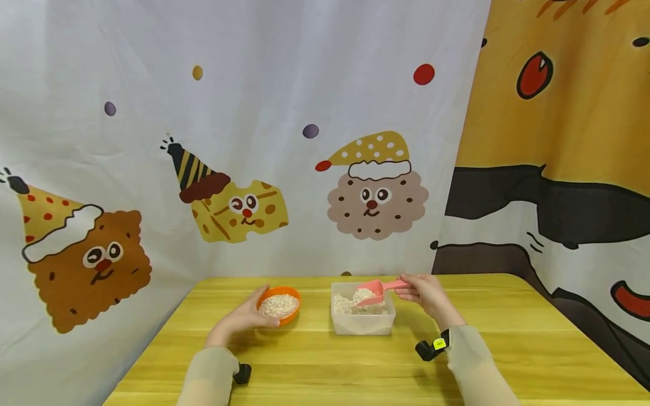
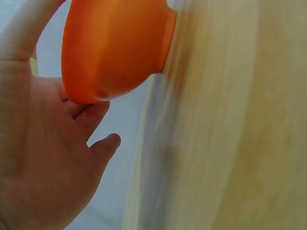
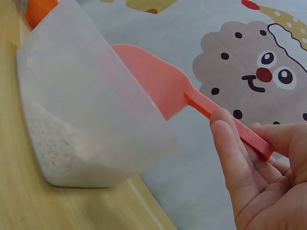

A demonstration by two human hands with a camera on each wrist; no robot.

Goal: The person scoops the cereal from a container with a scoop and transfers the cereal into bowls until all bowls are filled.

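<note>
My left hand (image 1: pixel 247 317) grips an orange bowl (image 1: pixel 297 313) by its rim, thumb on the near side and fingers round the far side. Pale flakes like oats (image 1: pixel 279 305) fill much of it. The left wrist view shows the bowl's outer wall (image 2: pixel 115 48) and its foot close to the wood. My right hand (image 1: pixel 425 292) pinches the handle of a pink scoop (image 3: pixel 230 117) between thumb and fingers. Tilted over a translucent plastic box (image 1: pixel 363 324), the scoop's bowl carries a heap of flakes. More flakes lie inside the box.
The wooden table (image 1: pixel 325 372) bears both the bowl and the box, which stand a short gap apart. Behind its far edge hangs a white curtain (image 1: pixel 254 113) printed with cartoon biscuits and cheese. Both wrists wear small black cameras.
</note>
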